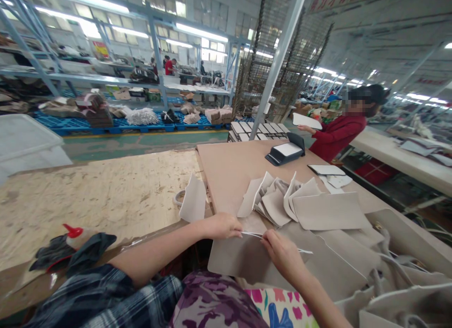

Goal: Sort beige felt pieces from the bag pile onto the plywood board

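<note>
A thin white cord (251,233) runs between my two hands above a flat beige panel (240,257) at the table's front edge. My left hand (224,225) pinches the cord at its left end. Closed on the same cord farther right is my right hand (278,249), with a loose white end sticking out beyond it. Behind the hands, several beige pieces (273,208) stand and lean in a pile. One more beige piece (194,200) with a looped handle stands to the left.
A red-capped bottle (76,238) lies with dark cloth (93,252) at left. Beige bags (409,304) crowd the right front. A black box (287,149) sits farther back. A person in red (341,130) stands beyond the table, holding a white panel.
</note>
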Demonstrator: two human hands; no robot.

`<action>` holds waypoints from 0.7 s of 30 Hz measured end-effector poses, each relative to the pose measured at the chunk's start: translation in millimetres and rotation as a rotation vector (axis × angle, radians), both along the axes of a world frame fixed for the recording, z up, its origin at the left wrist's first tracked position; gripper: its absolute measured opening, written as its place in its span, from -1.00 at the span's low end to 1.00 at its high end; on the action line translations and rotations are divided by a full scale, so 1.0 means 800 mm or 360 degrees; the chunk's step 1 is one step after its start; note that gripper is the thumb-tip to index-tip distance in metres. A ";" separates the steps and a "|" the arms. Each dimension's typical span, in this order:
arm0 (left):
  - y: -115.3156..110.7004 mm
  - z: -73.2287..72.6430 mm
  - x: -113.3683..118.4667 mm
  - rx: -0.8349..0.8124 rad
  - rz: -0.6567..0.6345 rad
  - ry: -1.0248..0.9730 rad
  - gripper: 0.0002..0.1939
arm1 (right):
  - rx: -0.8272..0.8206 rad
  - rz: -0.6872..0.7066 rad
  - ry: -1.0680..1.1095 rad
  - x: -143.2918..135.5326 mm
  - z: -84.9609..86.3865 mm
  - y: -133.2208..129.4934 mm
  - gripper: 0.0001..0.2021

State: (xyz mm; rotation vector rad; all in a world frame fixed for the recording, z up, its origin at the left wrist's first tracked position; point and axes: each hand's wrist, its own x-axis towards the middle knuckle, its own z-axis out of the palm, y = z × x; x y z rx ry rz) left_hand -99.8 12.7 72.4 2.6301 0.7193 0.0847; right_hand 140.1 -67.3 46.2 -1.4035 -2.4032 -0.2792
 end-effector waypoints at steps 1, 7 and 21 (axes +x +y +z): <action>-0.001 -0.001 0.000 0.0002 0.0007 -0.0033 -0.81 | -0.0016 -0.0003 0.0011 0.000 0.001 0.000 -0.89; 0.000 -0.010 -0.006 -0.0188 0.0036 -0.0276 -0.82 | -0.0324 -0.0059 0.0070 0.004 0.015 -0.003 -0.91; 0.000 -0.004 -0.014 -0.0379 0.0071 -0.0153 -0.82 | -0.0707 -0.0333 0.0012 0.029 0.021 -0.014 -0.89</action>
